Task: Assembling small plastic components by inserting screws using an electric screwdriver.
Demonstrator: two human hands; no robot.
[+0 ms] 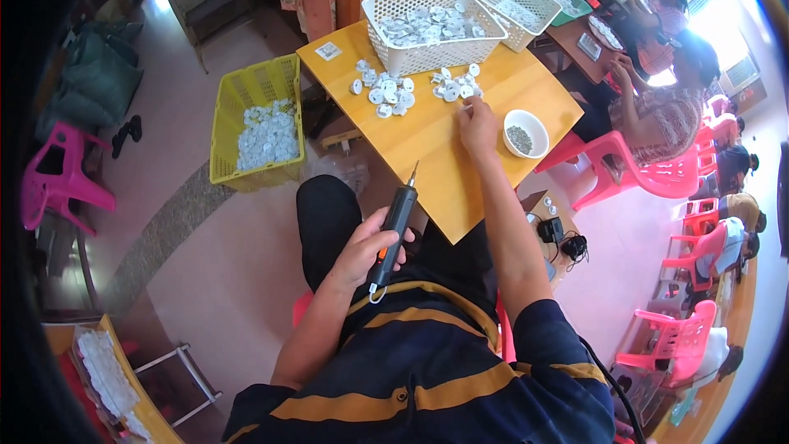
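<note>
My left hand (374, 242) is wrapped around a black electric screwdriver (397, 226), its bit pointing up toward the table's near edge. My right hand (478, 125) is over the wooden table (427, 140), its fingers drawn together beside a small heap of white round plastic parts (454, 85). What those fingers hold, if anything, is hidden. A second heap of the same white parts (386, 93) lies to the left. To the right of my right hand stands a white bowl (540, 138) containing small grey screws (519, 138).
A white perforated basket (436, 53) full of parts stands at the table's back. Beside it is another pale basket (526, 29). On the floor at left sits a yellow crate (234, 99) with more white parts. Co-workers sit on pink chairs (649, 168) to the right.
</note>
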